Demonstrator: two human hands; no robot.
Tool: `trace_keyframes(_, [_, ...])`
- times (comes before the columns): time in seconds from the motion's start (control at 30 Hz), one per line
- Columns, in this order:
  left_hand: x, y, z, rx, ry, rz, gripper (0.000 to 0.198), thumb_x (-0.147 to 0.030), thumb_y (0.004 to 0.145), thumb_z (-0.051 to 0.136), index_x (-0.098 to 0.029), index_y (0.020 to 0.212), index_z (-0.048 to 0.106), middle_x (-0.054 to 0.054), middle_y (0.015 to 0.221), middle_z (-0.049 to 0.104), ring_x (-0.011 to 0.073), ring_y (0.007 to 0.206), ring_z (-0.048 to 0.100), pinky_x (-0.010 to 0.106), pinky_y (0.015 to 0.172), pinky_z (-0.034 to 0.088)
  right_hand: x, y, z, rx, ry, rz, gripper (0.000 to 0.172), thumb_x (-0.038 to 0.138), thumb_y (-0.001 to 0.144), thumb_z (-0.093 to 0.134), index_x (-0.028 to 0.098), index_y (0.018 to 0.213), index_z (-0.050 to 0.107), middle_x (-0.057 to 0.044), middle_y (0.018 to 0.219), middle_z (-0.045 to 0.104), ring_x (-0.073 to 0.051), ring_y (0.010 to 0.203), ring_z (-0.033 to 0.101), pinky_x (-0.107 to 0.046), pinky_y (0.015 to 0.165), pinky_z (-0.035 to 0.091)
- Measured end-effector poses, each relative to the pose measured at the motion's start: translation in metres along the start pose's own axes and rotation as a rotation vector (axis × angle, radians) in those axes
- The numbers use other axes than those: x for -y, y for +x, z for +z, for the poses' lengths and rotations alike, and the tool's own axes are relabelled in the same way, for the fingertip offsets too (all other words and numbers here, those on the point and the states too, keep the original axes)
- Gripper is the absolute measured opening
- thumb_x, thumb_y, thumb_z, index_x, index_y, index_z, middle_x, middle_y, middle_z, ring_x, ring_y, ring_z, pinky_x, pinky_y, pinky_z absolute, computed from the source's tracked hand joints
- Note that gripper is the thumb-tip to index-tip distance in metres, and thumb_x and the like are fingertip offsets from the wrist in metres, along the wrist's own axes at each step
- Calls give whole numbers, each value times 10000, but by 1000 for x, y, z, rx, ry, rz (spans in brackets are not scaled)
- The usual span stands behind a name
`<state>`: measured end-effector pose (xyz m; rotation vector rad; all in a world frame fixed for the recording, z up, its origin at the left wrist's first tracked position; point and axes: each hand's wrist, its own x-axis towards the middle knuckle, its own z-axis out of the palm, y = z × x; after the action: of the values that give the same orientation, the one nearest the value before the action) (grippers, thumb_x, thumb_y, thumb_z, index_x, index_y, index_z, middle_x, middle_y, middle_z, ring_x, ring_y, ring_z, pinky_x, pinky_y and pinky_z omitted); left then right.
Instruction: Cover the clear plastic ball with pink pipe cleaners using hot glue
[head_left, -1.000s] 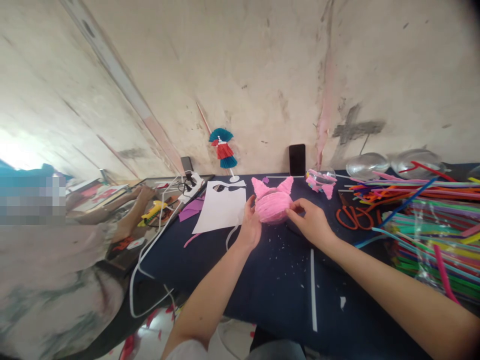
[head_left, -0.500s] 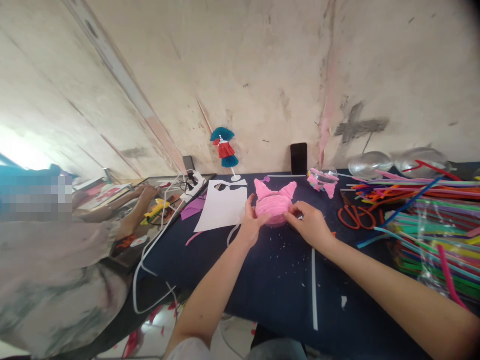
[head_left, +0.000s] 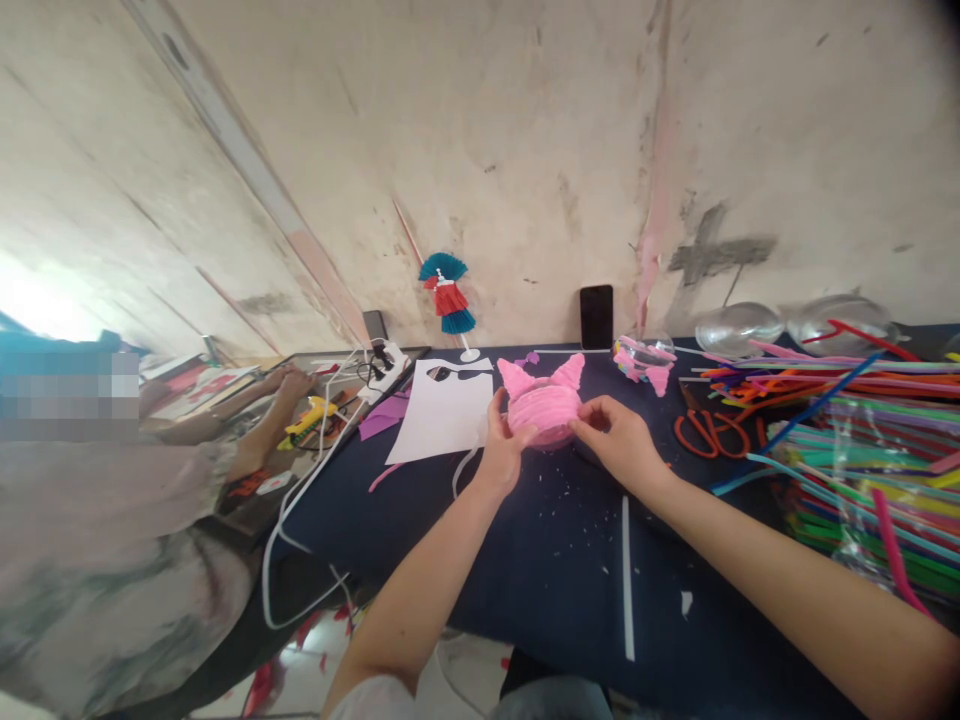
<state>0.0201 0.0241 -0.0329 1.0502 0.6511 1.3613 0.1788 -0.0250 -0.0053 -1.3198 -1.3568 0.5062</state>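
Observation:
A round pink craft piece wound from fuzzy pipe cleaners (head_left: 543, 408), with two pointed ears on top, is held just above the dark blue table. My left hand (head_left: 505, 440) grips its left side, thumb on the front and fingers behind. At its lower right edge, my right hand (head_left: 611, 435) is closed with thumb and fingertips pinched against the pink surface. A sheet of white paper (head_left: 439, 415) with cut-out shapes lies left of my left hand. Orange-handled scissors (head_left: 709, 435) rest to the right of my right hand.
Bundles of coloured pipe cleaners (head_left: 847, 500) cover the right side. Clear plastic domes (head_left: 739, 328), a phone (head_left: 596, 317) and a small pink-trimmed clear piece (head_left: 645, 362) stand along the wall. A power strip (head_left: 386, 370) with white cables lies left, near another person's arm (head_left: 259, 425).
The pink piece has tilted slightly, its ears leaning a little left and upward. Both my hands keep their hold, and the right hand's fingers have shifted slightly along the edge.

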Motion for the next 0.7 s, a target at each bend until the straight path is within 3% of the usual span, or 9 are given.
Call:
trace_keyframes(0.13, [-2, 0, 4, 39, -67, 20, 836, -298, 537, 790, -253, 1269, 390, 85, 1251, 520, 253, 1155, 508, 387, 980, 406, -4, 2, 1, -85, -11, 39, 310, 406, 632, 679, 195, 819, 548, -40, 819, 617, -195, 775, 596, -351, 706, 490])
trace_keyframes(0.3, [-6, 1, 2, 157, -77, -14, 720, -241, 587, 750, -244, 1233, 432, 76, 1202, 549, 246, 1152, 511, 402, 988, 389, -10, 5, 3, 8, 94, 165, 343, 387, 607, 707, 198, 826, 524, -45, 817, 644, -194, 761, 626, -369, 731, 506])
trace_keyframes(0.47, [-3, 4, -6, 68, -19, -49, 772, -189, 560, 769, -263, 1228, 389, 40, 1100, 574, 211, 1075, 546, 370, 939, 410, -18, 7, 3, 24, 126, 176, 322, 392, 612, 707, 195, 806, 540, -32, 781, 655, -178, 712, 625, -357, 707, 507])
trace_keyframes(0.7, [-10, 8, -14, 69, 27, -110, 606, -311, 582, 781, -218, 1093, 469, 20, 949, 602, 166, 876, 580, 293, 799, 428, -19, 9, 1, 29, 64, 182, 318, 412, 584, 716, 192, 744, 552, -15, 698, 639, -167, 637, 594, -336, 643, 491])
